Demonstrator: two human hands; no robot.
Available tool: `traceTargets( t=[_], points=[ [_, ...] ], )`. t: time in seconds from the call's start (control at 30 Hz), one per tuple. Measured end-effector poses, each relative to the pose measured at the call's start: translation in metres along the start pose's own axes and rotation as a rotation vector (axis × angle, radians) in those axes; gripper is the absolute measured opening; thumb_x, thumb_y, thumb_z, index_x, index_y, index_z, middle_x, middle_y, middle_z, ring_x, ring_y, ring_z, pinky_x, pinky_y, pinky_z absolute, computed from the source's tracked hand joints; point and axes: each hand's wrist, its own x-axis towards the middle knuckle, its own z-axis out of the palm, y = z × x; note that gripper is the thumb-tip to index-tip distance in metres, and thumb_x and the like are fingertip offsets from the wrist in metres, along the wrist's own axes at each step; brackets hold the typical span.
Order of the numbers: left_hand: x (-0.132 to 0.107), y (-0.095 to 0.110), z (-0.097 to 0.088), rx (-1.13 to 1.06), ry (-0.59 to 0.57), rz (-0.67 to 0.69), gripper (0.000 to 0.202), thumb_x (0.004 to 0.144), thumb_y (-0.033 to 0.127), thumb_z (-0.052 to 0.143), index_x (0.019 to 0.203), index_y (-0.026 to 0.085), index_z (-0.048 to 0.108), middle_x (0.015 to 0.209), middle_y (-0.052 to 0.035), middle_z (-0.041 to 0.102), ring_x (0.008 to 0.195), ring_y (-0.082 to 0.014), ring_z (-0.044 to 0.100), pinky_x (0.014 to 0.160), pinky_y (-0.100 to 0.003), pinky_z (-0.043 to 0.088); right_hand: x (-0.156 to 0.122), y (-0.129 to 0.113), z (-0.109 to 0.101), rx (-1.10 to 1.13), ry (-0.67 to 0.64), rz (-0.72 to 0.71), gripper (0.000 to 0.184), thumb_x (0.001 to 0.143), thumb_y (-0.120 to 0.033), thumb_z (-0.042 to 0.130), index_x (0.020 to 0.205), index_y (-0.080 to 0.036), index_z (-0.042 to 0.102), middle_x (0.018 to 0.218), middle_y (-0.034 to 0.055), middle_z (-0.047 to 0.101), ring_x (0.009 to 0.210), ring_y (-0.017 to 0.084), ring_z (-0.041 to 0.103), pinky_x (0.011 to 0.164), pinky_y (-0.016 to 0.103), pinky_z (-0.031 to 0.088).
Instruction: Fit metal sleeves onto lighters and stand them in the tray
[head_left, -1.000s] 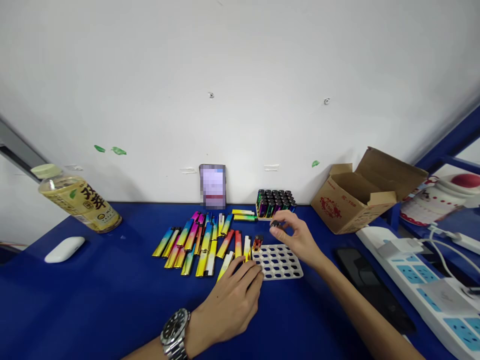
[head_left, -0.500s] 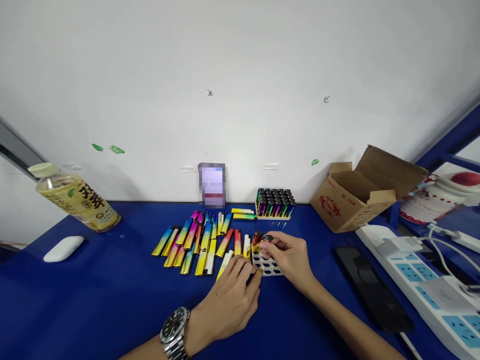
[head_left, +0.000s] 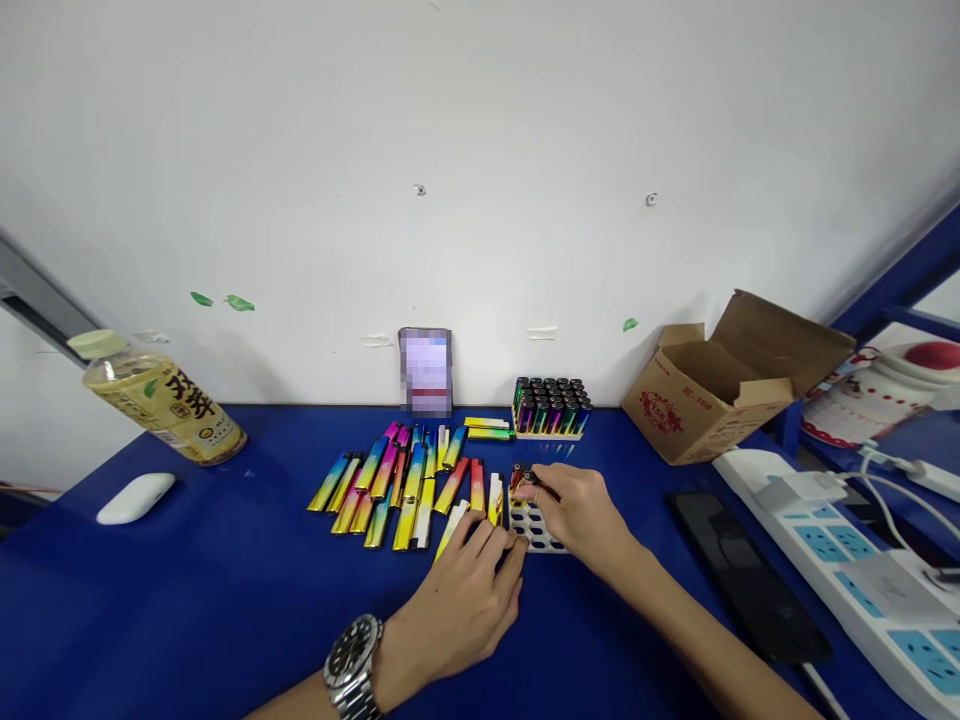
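My right hand (head_left: pixel 574 510) pinches a lighter (head_left: pixel 523 482) with a dark cap and holds it upright at the far left corner of a white tray (head_left: pixel 537 527) with rows of holes. My left hand (head_left: pixel 461 595), with a wristwatch, rests on the blue table; its fingertips press the tray's near left corner, beside a white and yellow lighter (head_left: pixel 450 525). Several rainbow-coloured lighters (head_left: pixel 397 480) lie side by side to the left of the tray. A second tray filled with upright lighters (head_left: pixel 549 408) stands by the wall.
An open cardboard box (head_left: pixel 720 385) sits at the right. A tea bottle (head_left: pixel 161 400) lies at the left with a white mouse (head_left: pixel 135 498) near it. A black phone (head_left: pixel 742 575) and a power strip (head_left: pixel 847 570) lie on the right. A small card (head_left: pixel 425 371) leans on the wall.
My right hand came down and left from near the full tray to the holed tray's far left corner, bringing the dark-capped lighter. My left hand stayed on the tray's corner.
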Motion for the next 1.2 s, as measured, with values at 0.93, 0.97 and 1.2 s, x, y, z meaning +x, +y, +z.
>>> traceTargets(
  t=[0.93, 0.97, 1.2],
  points=[
    [-0.013, -0.034, -0.027, -0.414, -0.051, -0.714, 0.013, 0.091, 0.028, 0.034, 0.079, 0.023, 0.037, 0.065, 0.0000, 0.057, 0.059, -0.0187, 0.059, 0.054, -0.029, 0.042, -0.009, -0.075, 0.018, -0.441, -0.463, 0.145, 0.021, 0.089, -0.021, 0.049, 0.102, -0.012, 0.063, 0.090, 0.0183, 0.069, 0.077, 0.028, 0.069, 0.056, 0.031, 0.049],
    [-0.012, -0.037, -0.028, -0.579, -0.047, -0.731, 0.014, 0.093, 0.033, 0.034, 0.083, 0.023, 0.036, 0.067, 0.0009, 0.057, 0.058, -0.0173, 0.058, 0.054, -0.029, 0.042, -0.009, -0.077, 0.018, -0.436, -0.481, 0.169, 0.021, 0.088, -0.019, 0.049, 0.101, -0.011, 0.064, 0.087, 0.0184, 0.070, 0.074, 0.028, 0.069, 0.056, 0.031, 0.049],
    [0.012, -0.046, -0.019, -1.329, 0.143, -0.815, 0.028, 0.087, 0.047, 0.050, 0.091, 0.020, 0.044, 0.072, 0.0031, 0.048, 0.061, -0.0103, 0.047, 0.059, -0.025, 0.042, 0.000, -0.085, 0.015, -0.368, -0.514, 0.270, 0.020, 0.084, -0.025, 0.054, 0.086, -0.011, 0.068, 0.076, 0.0170, 0.072, 0.074, 0.027, 0.071, 0.061, 0.029, 0.049]
  ],
)
